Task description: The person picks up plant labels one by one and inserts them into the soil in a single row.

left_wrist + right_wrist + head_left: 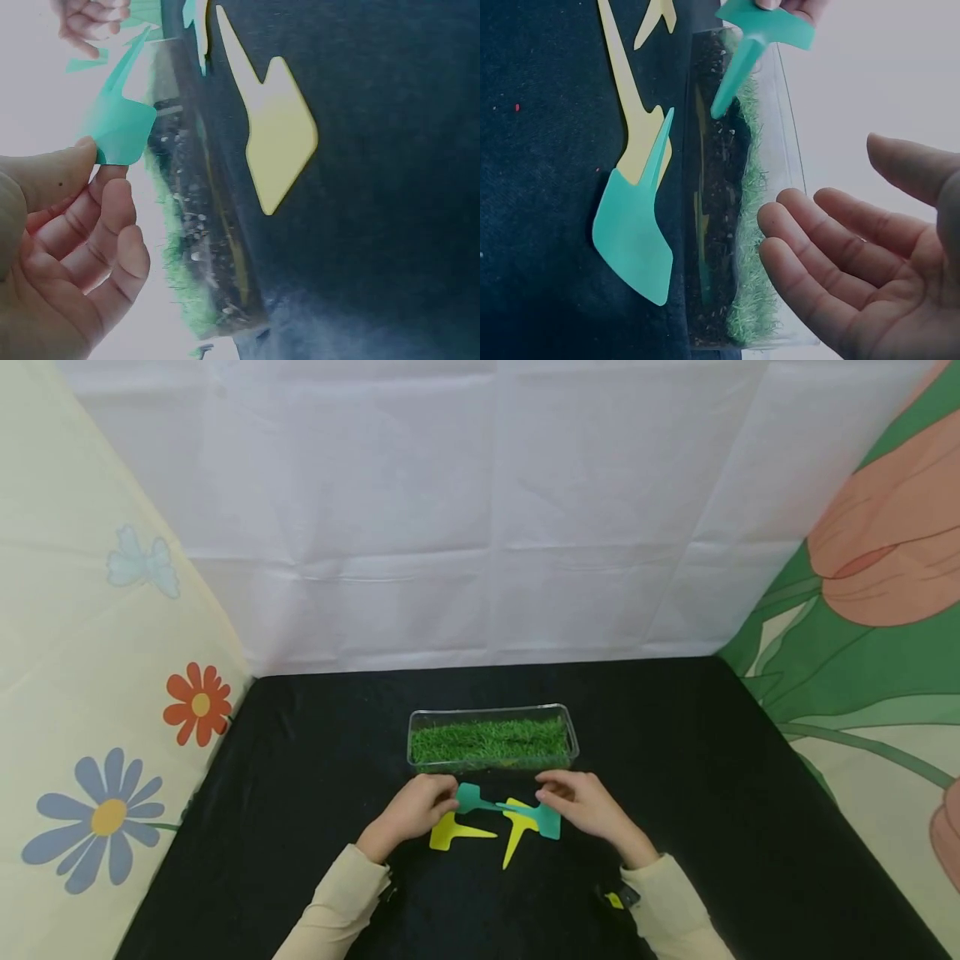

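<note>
My left hand (420, 807) pinches a teal T-shaped plant label (126, 129) by its wide head, between thumb and fingertips. In the right wrist view its narrow stem points down in front of the planter. The right hand (587, 807) holds nothing, its fingers loosely bent and thumb apart. Just beside it, a second teal label (635, 236) lies with its stem over a yellow label (635, 133). Another yellow label (283, 139) lies flat on the cloth, below my left hand in the head view.
Behind both hands stands a clear plastic box (573, 745) holding green grass (487, 739) over dark soil (712, 165). Black cloth (322, 752) covers the table. A white sheet (465, 527) hangs at the back, with printed flower curtains on both sides.
</note>
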{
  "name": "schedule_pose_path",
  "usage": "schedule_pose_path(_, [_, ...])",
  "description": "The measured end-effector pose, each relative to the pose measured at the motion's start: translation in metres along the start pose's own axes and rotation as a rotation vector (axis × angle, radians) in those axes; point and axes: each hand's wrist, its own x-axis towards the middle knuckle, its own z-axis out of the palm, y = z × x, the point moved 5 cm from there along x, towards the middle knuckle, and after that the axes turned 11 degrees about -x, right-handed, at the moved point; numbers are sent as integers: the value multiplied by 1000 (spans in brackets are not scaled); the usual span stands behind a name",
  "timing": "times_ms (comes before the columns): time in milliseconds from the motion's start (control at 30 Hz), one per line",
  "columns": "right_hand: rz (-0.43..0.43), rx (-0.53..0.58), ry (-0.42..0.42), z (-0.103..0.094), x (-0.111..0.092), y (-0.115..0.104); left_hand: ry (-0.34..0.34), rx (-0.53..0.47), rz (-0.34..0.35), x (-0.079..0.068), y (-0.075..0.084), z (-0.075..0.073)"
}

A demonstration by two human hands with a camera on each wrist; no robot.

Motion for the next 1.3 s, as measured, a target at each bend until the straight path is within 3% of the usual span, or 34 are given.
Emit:
schedule_pose_path(467, [-114, -77, 56, -8, 14, -23, 14, 21, 36, 12, 15, -14])
schedule_pose_path(833, [-166, -106, 4, 0, 29, -37, 12, 48, 45, 18, 22, -19])
schedule_pose_path(1300, [-187, -138, -21, 1, 34, -40, 26, 74, 76, 22, 27, -21])
